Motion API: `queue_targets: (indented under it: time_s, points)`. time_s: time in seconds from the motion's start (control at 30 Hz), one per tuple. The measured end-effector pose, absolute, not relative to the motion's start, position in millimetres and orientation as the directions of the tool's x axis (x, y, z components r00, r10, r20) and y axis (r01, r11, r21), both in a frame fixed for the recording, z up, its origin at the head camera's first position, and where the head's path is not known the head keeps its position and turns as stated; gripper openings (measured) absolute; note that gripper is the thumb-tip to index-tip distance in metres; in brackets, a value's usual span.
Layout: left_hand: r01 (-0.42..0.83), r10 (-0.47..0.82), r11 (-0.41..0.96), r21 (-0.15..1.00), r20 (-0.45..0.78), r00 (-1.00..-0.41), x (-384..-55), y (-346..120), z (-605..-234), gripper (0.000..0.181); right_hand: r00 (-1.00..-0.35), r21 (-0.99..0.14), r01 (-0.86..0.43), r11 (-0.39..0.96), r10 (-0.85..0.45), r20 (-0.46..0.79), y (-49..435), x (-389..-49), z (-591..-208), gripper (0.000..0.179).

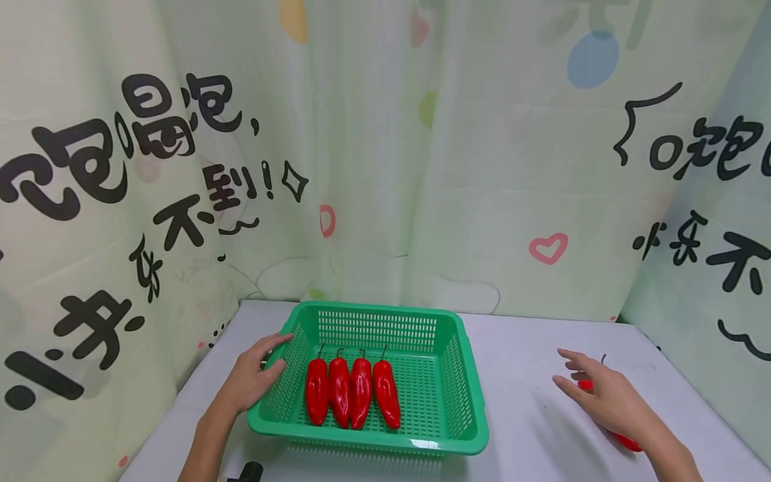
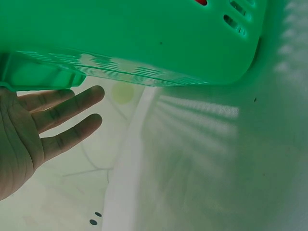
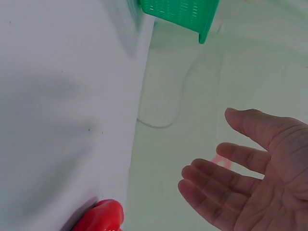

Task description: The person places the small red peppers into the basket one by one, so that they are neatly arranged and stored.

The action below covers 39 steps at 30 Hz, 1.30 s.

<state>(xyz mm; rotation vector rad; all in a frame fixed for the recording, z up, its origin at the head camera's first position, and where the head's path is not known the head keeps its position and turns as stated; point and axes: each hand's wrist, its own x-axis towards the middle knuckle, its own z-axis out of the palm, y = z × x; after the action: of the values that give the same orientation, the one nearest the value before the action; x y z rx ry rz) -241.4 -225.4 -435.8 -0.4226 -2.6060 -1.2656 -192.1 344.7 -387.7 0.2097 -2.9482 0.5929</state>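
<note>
Pale green curtain [image 1: 373, 167] hung in vertical folds behind white table [image 1: 512, 375] and along both sides. Black characters [image 1: 45, 376], blue dot [image 1: 593, 60] and pink heart outline [image 1: 534, 248] marked it. Diffuse light cast faint shadows [image 1: 563, 428] on table.

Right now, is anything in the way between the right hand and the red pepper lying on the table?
Nothing visible is. In the head view, the right hand partly covers the red pepper, and the right wrist view shows only open air between them.
</note>
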Motion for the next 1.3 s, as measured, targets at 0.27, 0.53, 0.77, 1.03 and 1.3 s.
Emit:
queue_targets:
  time_s: [0.27,0.53,0.77,1.03,1.3]
  points:
    - [0.339,0.157,0.592,0.731,0.308,-0.938,-240.3,-224.9,-436.1,0.046,-0.989,-0.353,-0.114,0.929,-0.072,0.130,359.1,-195.8,-395.1,0.065]
    - [0.339,0.155,0.595,0.729,0.309,-0.938,-241.3,-225.7,-437.0,0.046,-0.993,-0.358,-0.096,0.929,-0.064,0.101,370.6,-198.9,-405.3,0.066]
    - [0.342,0.156,0.597,0.725,0.313,-0.937,-240.6,-225.7,-436.9,0.045,-0.995,-0.347,-0.072,0.935,-0.044,0.087,381.2,-201.9,-417.9,0.067]
    - [0.346,0.158,0.595,0.726,0.316,-0.935,-240.6,-225.5,-436.5,0.045,-0.997,-0.327,-0.054,0.944,-0.030,0.077,392.7,-204.2,-434.0,0.066]
    - [0.341,0.156,0.602,0.722,0.312,-0.937,-241.1,-225.3,-437.2,0.045,-0.998,-0.327,-0.038,0.944,-0.020,0.061,401.4,-206.8,-441.9,0.064]
